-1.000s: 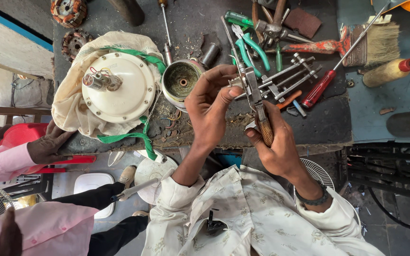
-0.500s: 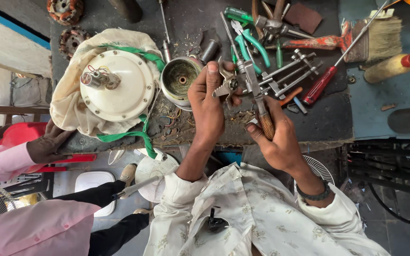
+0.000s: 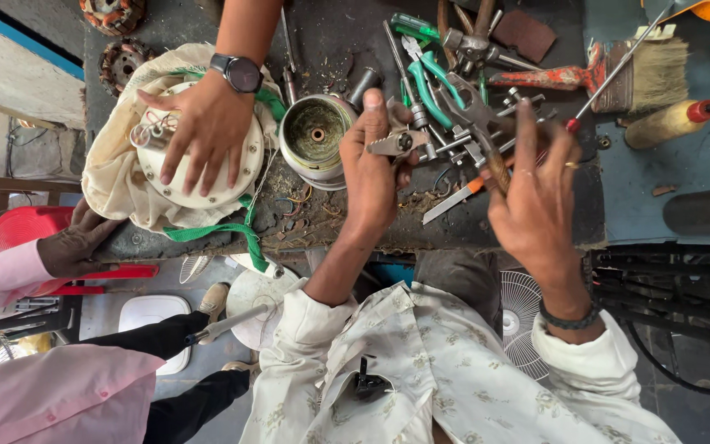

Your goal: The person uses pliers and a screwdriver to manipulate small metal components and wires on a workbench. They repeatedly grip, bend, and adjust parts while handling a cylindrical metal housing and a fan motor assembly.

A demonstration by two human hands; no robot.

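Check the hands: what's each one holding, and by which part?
Left hand pinches a small metal part at its end. Right hand grips pliers by the handles.

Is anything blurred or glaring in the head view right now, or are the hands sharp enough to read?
Head view: daylight is even, no strong glare; the left hand is fairly sharp, holding a small metal part; the right hand shows motion blur at its fingertips, so its tool handle is hard to identify; edges curve from the wide lens.
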